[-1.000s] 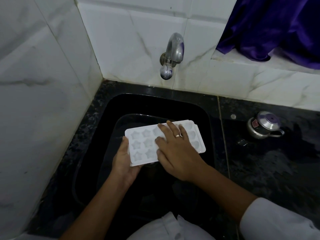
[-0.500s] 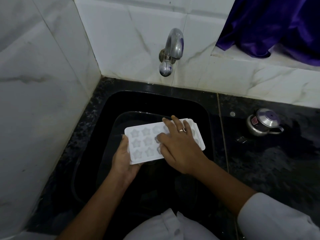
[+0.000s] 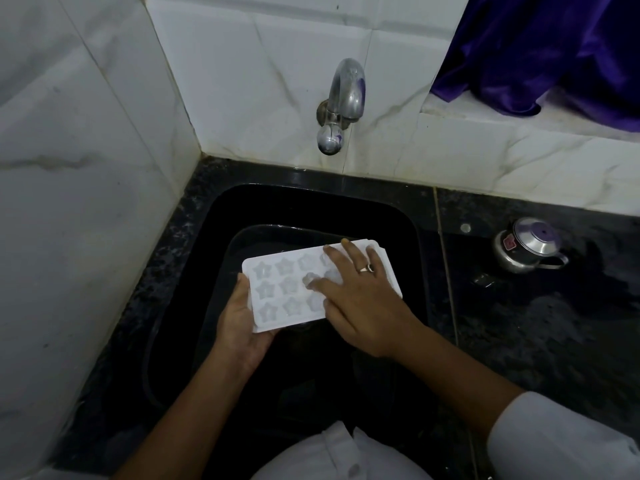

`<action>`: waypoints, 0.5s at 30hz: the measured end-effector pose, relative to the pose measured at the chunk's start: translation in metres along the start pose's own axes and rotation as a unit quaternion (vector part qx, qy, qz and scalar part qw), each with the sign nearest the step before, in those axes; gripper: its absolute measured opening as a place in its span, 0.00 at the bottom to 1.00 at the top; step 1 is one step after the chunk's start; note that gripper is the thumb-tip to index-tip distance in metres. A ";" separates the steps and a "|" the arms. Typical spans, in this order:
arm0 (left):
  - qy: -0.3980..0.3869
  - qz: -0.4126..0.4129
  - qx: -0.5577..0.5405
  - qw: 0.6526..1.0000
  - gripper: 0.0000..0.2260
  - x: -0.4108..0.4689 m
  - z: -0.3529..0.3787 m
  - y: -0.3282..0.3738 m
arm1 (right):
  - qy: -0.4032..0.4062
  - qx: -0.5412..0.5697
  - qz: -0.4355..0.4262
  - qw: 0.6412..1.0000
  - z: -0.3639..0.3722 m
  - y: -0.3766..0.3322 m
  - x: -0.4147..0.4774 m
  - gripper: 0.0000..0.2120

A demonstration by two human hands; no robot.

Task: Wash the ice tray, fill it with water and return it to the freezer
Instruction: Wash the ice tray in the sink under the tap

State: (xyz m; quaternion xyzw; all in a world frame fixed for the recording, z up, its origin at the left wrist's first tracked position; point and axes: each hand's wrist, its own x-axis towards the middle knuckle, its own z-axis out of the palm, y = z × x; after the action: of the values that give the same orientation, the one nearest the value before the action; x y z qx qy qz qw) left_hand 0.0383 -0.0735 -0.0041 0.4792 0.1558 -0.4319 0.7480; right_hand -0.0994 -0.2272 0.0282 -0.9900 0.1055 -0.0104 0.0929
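A white ice tray (image 3: 277, 289) with star-shaped cells hangs level over the black sink (image 3: 221, 216). My left hand (image 3: 242, 323) grips its near-left corner, thumb on the rim. My right hand (image 3: 360, 299) lies flat on the tray's right half, fingers spread over the cells and a ring on one finger; it hides the cells under it. A chrome tap (image 3: 341, 105) juts from the white tiled wall above the sink, with no water visibly running.
A small steel pot with a lid (image 3: 526, 245) stands on the black stone counter (image 3: 536, 323) to the right. Purple cloth (image 3: 554, 46) drapes over the ledge at the upper right. White marble-tiled walls close in at the left and behind the sink.
My right hand's fingers have slid slightly across the tray's cells. The tray stays held over the sink in nearly the same place.
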 end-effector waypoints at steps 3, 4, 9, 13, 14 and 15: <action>-0.005 -0.008 0.008 1.000 0.29 -0.001 0.004 -0.004 | 0.002 0.027 0.030 0.999 -0.003 -0.005 0.007 0.19; -0.003 -0.010 0.011 1.000 0.29 -0.001 0.005 -0.005 | 0.000 0.022 0.033 0.999 -0.002 -0.012 0.009 0.18; -0.001 0.000 -0.001 1.000 0.29 0.000 0.000 0.001 | -0.002 0.002 0.005 1.000 0.000 -0.001 0.002 0.22; -0.012 -0.008 0.011 1.000 0.29 -0.001 0.004 -0.004 | 0.001 0.024 0.036 0.999 -0.004 -0.013 0.010 0.19; -0.015 -0.007 0.014 1.000 0.29 -0.001 0.005 -0.004 | 0.001 0.016 0.031 0.999 -0.002 -0.017 0.011 0.18; -0.013 -0.003 0.013 1.000 0.29 0.000 0.004 -0.004 | 0.001 0.010 0.021 1.000 0.000 -0.017 0.008 0.19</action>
State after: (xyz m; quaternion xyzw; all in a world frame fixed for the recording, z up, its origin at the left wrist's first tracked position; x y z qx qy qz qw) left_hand 0.0348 -0.0780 -0.0042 0.4822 0.1420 -0.4427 0.7425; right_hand -0.0877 -0.2126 0.0311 -0.9867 0.1260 -0.0100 0.1025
